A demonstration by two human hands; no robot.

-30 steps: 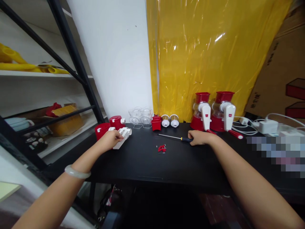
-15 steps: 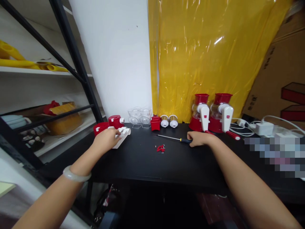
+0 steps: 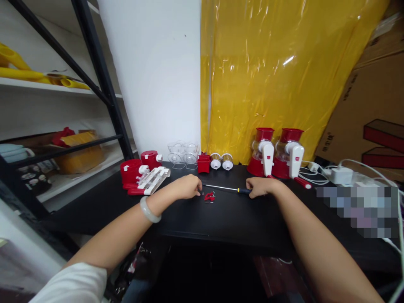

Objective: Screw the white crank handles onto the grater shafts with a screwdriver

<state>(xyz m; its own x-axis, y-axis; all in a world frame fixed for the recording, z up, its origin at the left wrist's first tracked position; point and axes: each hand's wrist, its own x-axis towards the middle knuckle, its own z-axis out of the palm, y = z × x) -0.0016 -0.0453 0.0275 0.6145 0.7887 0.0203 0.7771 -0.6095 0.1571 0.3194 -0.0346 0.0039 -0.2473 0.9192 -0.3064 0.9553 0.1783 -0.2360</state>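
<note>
My right hand [image 3: 259,186] is closed round the dark handle of a screwdriver [image 3: 225,188], whose metal shaft points left across the black table. Near the shaft's tip is my left hand [image 3: 190,186], its fingers bent downward; whether they hold anything is too small to tell. Between the hands, a small red part [image 3: 209,196] lies on the table with tiny screws or pins around it. Farther left rest white and clear crank pieces [image 3: 154,180] with red handles, beside two red bases [image 3: 131,171].
Clear plastic parts [image 3: 183,153], red hoppers [image 3: 203,163] and two grater drums [image 3: 221,161] line the back edge. Two assembled red and white graters [image 3: 288,155] stand at the back right, near white cables and chargers [image 3: 341,174]. A shelf [image 3: 85,168] is at the left.
My left hand has left the white and clear pieces and moved right, beside the small red part. My right hand still grips the screwdriver. The view has shifted slightly.
</note>
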